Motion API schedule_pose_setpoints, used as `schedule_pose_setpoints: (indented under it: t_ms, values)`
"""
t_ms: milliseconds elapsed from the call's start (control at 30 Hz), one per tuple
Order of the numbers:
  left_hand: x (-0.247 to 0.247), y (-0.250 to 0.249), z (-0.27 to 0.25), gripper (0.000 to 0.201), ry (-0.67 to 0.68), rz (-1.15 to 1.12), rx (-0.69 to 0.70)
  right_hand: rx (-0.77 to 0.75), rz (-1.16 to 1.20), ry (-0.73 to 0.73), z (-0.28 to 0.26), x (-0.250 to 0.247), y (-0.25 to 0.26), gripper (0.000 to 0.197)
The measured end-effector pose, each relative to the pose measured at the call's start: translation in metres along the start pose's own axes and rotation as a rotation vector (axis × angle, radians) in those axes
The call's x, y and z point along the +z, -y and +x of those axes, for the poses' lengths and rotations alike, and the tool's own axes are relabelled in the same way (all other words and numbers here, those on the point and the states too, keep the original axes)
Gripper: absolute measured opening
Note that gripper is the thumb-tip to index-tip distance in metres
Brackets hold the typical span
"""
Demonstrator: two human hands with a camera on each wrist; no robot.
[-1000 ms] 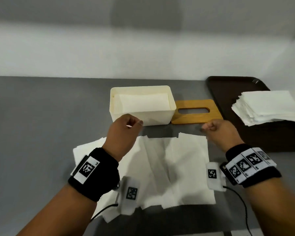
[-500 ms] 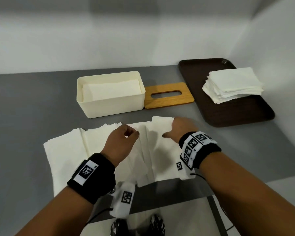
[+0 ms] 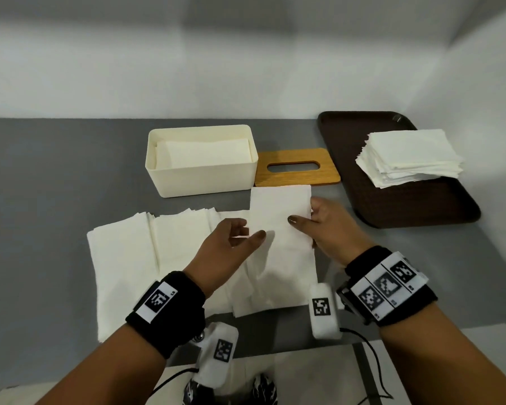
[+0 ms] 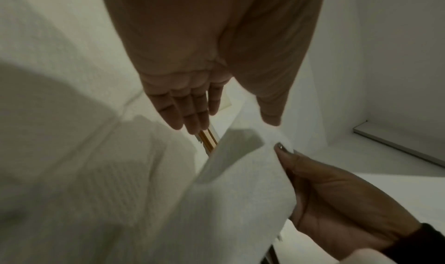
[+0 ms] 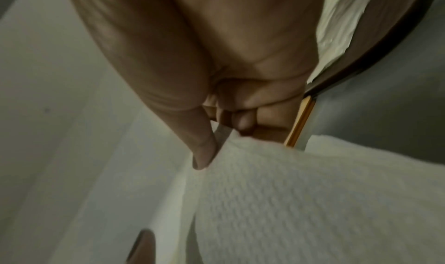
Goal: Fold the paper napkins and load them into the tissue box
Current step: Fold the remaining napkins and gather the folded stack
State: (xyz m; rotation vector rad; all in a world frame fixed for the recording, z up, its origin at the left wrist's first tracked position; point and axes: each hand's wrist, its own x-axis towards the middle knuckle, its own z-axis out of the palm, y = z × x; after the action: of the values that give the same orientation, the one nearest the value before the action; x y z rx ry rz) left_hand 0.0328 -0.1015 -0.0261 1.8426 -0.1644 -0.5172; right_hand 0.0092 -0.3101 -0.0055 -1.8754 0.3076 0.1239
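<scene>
A row of white paper napkins (image 3: 123, 258) lies overlapped on the grey table (image 3: 56, 185). My right hand (image 3: 304, 220) holds one folded napkin (image 3: 279, 211) above the row's right end, thumb on top at its right edge, fingers curled beneath (image 5: 243, 123). My left hand (image 3: 247, 232) is at the napkin's left edge. Its fingers (image 4: 190, 115) are straight and apart from the paper, and its thumb reaches over the sheet. Behind the row stands the cream tissue box (image 3: 205, 182), lid off, with folded napkins inside.
The wooden slotted lid (image 3: 297, 178) lies flat right of the box. At the far right a dark brown tray (image 3: 406, 206) carries a stack of unfolded napkins (image 3: 409, 156). A white wall runs along the table's far side.
My right hand has picked a folded napkin up from the row's right end and raised it toward the box. My left hand has opened and moved to its left edge.
</scene>
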Motion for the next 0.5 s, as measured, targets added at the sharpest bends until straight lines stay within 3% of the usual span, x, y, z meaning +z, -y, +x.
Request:
schedule_pose_setpoints:
  t_ms: [67,133,200,333,433,500]
  values:
    - [0.008,-0.007,-0.005,0.024,0.071,-0.181,0.041,-0.009,0.133,0.067,-0.005,0.005,0.011,0.026]
    - [0.011,-0.010,-0.006,0.025,0.037,-0.323,0.030,0.003,0.196,0.086,-0.004,0.010,0.018,0.017]
    - [0.007,-0.008,-0.003,0.026,-0.032,-0.363,0.036,0.063,0.184,0.009,0.001,0.012,0.020,0.013]
    - [-0.017,0.003,0.002,0.025,-0.121,-0.294,0.051,0.225,-0.192,-0.167,0.014,0.010,-0.006,0.024]
    - [-0.034,0.010,0.002,0.023,-0.176,-0.279,0.038,0.254,-0.610,-0.092,0.015,0.020,-0.021,0.038]
    - [-0.042,0.014,0.001,0.021,-0.196,-0.277,0.037,0.274,-0.670,-0.085,0.012,0.033,-0.022,0.042]
